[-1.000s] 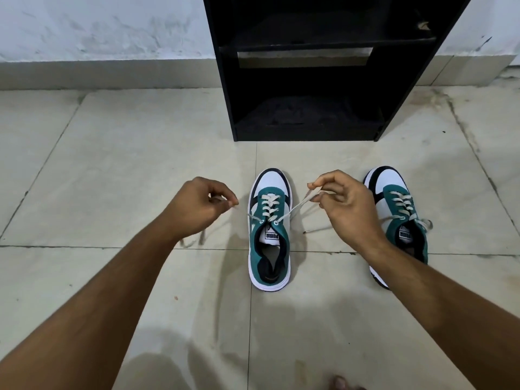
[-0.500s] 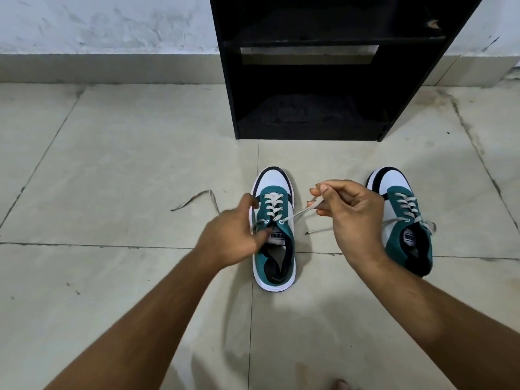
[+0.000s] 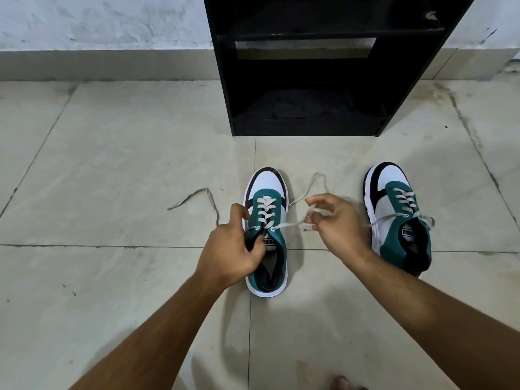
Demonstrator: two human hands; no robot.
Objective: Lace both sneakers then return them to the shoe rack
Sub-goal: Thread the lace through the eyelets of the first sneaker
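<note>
Lacing step, left sneaker (image 3: 267, 235) on floor before rack (image 3: 309, 80). Left hand (image 3: 233, 251) grips its collar. Right hand (image 3: 334, 223) pinches lace end (image 3: 289, 224) from top eyelet. Other end (image 3: 197, 197) trails loose on floor. Right sneaker (image 3: 399, 218) beside, laced, apparently untied. Next, likely: knot; needs both ends in hand.

Left hand (image 3: 233, 251) dropped its lace end (image 3: 197, 201) on the floor 1 s ago, moved right, now grips the near sneaker (image 3: 267, 235) at the collar. Right hand (image 3: 334, 223) lowered slightly; its lace (image 3: 316, 187) loops slack above the fingers.
</note>
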